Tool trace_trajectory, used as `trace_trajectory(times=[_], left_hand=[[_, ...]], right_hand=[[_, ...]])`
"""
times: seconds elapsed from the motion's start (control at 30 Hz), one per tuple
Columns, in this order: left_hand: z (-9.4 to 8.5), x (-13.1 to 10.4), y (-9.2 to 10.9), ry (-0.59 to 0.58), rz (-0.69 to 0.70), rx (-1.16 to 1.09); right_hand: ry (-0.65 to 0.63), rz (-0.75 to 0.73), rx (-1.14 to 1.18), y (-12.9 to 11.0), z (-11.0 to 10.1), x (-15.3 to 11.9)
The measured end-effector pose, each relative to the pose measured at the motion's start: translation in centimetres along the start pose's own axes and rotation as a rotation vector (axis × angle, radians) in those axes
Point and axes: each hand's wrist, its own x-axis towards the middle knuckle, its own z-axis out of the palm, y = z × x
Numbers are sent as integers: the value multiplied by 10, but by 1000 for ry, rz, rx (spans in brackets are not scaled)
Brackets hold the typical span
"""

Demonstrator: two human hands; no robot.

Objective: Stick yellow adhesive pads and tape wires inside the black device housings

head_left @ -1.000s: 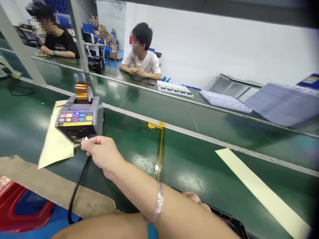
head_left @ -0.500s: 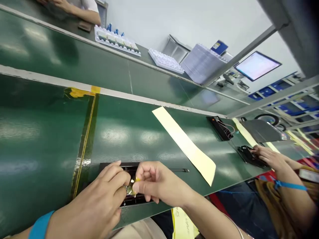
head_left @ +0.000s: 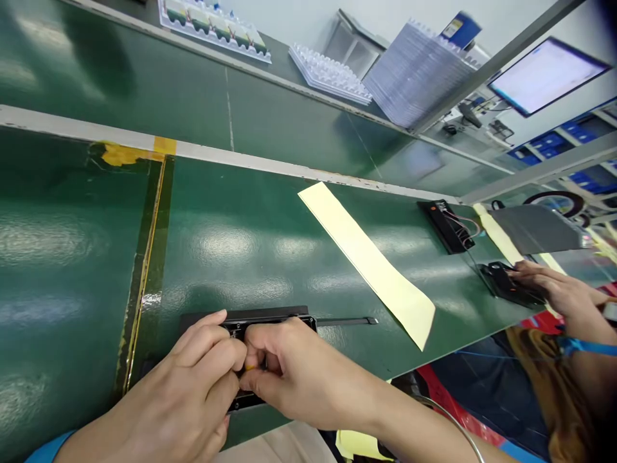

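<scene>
A black, flat, box-like housing (head_left: 270, 314) lies on the green bench at its near edge, with a thin black strip (head_left: 344, 321) reaching out to its right. My left hand (head_left: 193, 379) rests over the housing's left part with its fingers curled; what they hold, if anything, is hidden. My right hand (head_left: 294, 373) pinches over the middle of the housing, its fingertips against those of the left. Only a speck of a small yellow film piece (head_left: 249, 368) shows between the right thumb and fingers. The housing's inside is mostly covered by both hands.
A long pale-yellow paper strip (head_left: 371, 263) lies right of the housing. Farther right, a co-worker's hand (head_left: 554, 283) touches a black part (head_left: 506, 283) near another black unit (head_left: 446, 225). Clear plastic trays (head_left: 332, 71) stand on the back shelf. Yellow tape (head_left: 144, 283) crosses the bench at left.
My right hand has shifted left against my left hand, and the shiny yellow film is now almost hidden. The camera has moved, so the person at the top left is out of view.
</scene>
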Motion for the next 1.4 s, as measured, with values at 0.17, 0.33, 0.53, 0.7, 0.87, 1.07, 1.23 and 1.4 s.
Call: trace_trajectory(times=[0.17, 0.33, 0.53, 0.7, 0.87, 1.07, 1.23, 1.4], left_hand=[[-1, 2, 0, -3, -2, -9], [-2, 5, 0, 16, -15, -22], [-2, 0, 1, 17, 6, 3], [-2, 0, -1, -13, 10, -24], [-1, -2, -2, -79, -10, -36], [-4, 2, -3, -28, 18, -40], [-4, 3, -2, -20, 17, -19], [-1, -1, -2, -25, -17, -27]], right_hand=[[19, -28, -114, -2, 0, 2], [23, -48, -228, -3, 2, 4], [58, -48, -518, -9, 4, 10], [175, -76, -757, -7, 4, 5], [329, -185, -540, -3, 7, -28], [373, -288, -310, 15, 36, -38], [414, -286, -348, 24, 54, -31], [415, -184, -340, 22, 57, -29]])
